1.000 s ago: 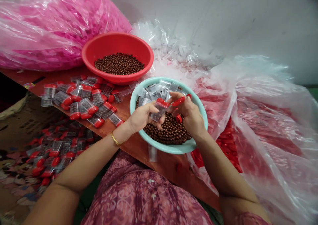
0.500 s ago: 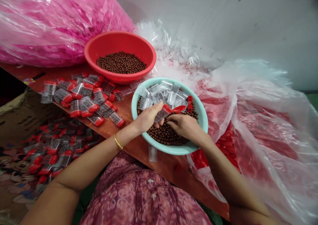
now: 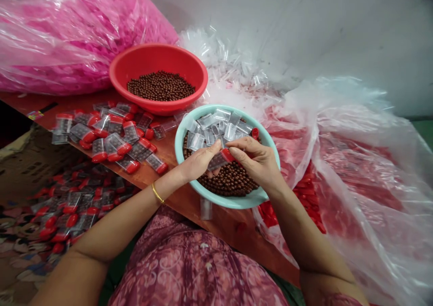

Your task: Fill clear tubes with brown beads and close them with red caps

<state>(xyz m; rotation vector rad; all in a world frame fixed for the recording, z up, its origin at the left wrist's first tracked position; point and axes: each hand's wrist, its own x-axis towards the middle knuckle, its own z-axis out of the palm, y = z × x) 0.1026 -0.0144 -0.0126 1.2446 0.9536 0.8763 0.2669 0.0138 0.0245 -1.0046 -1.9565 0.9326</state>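
Head view, red-capped container [image 3: 218, 161] clasped within left grip [image 3: 200, 162], right grip [image 3: 260, 162] pinching its cap [image 3: 227, 154]

A small workshop, with like goods kept in bulk.
Indicative features: a bulging pink-filled bag [image 3: 88, 35] (upper left); a red basin [image 3: 158, 58] and a pale turquoise basin [image 3: 180, 148], both bearing brown beads (centre); many matching red-capped containers [image 3: 115, 146] heaped on a worktable [image 3: 233, 225] (left); a large translucent bag [image 3: 365, 171] (right).
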